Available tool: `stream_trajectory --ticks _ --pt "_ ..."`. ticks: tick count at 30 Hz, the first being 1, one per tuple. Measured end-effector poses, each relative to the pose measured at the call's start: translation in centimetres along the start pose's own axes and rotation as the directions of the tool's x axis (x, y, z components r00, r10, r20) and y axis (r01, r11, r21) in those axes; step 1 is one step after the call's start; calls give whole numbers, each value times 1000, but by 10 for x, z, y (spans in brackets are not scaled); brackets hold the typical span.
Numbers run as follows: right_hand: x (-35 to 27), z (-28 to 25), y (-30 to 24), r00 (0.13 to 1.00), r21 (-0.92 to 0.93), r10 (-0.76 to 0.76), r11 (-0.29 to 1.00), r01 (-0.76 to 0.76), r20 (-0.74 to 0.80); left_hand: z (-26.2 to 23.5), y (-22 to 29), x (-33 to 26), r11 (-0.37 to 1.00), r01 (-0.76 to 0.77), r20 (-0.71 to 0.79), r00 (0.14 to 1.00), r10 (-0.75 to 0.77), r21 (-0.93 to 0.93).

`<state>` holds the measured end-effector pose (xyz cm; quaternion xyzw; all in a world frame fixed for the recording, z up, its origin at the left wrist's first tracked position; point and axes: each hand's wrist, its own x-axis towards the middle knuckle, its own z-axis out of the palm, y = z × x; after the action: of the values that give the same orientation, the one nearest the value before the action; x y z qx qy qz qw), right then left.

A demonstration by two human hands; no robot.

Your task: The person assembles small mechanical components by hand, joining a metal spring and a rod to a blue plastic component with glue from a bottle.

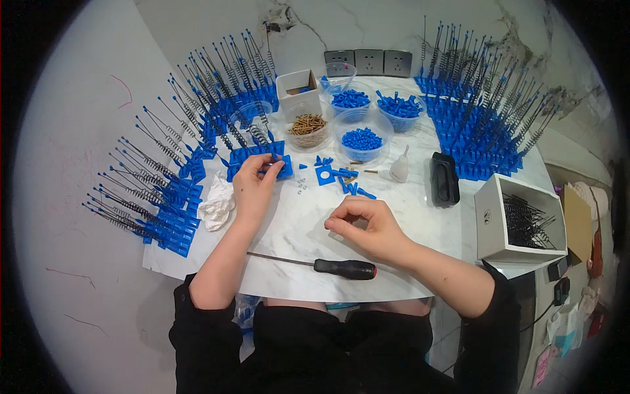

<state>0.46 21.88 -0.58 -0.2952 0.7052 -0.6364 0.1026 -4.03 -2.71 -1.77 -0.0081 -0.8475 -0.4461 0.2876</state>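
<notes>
My left hand is at the left centre of the table, its thumb and fingers pinched on a blue square plastic base at the end of a row of such bases with springs. My right hand hovers over the middle of the table, fingers curled and thumb tip near the forefinger; whatever it may hold is too small to make out. Between the hands lie a loose blue base with a round hole, several blue cone-shaped pieces and brass screws. A black-handled screwdriver rests near the front edge.
Rows of blue bases with upright black springs flank the table, left and right. Behind stand tubs of blue beads, blue pieces and screws. A white box of black springs, black case, small clear bottle and crumpled tissue lie around.
</notes>
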Motion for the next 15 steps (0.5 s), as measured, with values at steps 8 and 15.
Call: stream_trajectory --ticks 8,15 --pt "-1 3 4 1000 35 -29 999 29 7 4 -5 2 976 -49 38 998 42 211" --pt "-1 2 3 999 23 -26 999 25 22 6 -10 2 972 -42 25 999 37 230"
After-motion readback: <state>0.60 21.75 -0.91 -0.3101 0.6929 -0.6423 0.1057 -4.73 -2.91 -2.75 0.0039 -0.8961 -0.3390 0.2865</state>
